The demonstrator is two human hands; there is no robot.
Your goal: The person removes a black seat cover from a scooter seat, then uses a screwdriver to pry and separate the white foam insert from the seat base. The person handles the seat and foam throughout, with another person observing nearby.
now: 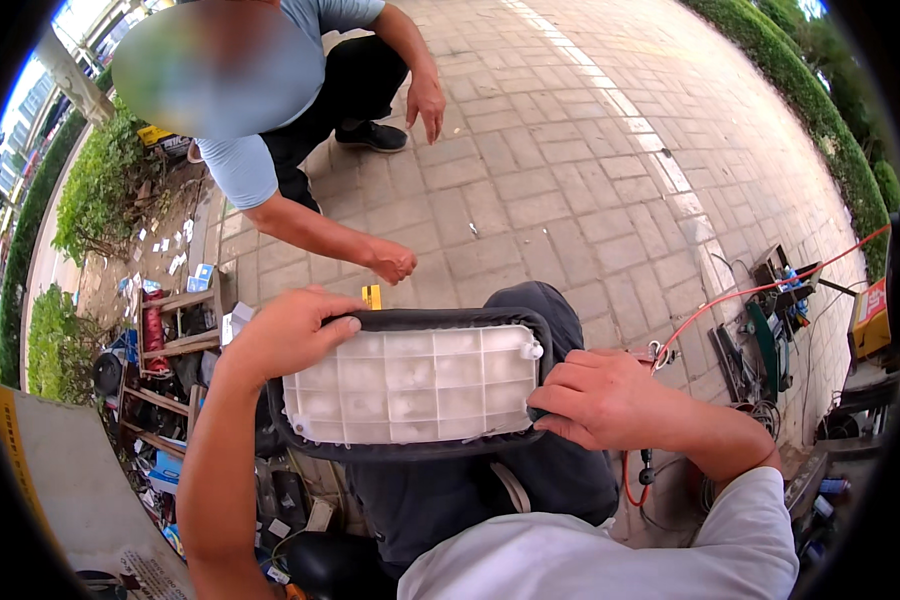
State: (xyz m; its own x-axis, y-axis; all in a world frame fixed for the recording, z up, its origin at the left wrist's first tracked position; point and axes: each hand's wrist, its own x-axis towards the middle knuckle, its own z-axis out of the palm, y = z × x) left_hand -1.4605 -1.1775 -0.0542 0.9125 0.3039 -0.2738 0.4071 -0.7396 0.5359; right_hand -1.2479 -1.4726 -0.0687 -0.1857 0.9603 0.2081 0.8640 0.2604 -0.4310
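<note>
Above my lap I have a seat cushion turned underside up, with a white ribbed plastic base (410,385) and a black cover (440,318) folded around its rim. My left hand (295,330) grips the upper left edge, its thumb lying over the rim. At the right edge my right hand (595,397) is closed, with fingers and thumb pinched on the dark cover. A small dark bit shows between those fingertips; I cannot tell whether it is cover or something else. A metal fitting on a red hose (710,308) shows just behind my right hand.
Another person (300,130) crouches ahead, with one closed hand (392,262) just beyond the seat. At left stand a wooden rack (185,345) and scattered small goods. Metal tools (760,345) and a yellow-red box (870,318) lie at right on brick paving (540,200).
</note>
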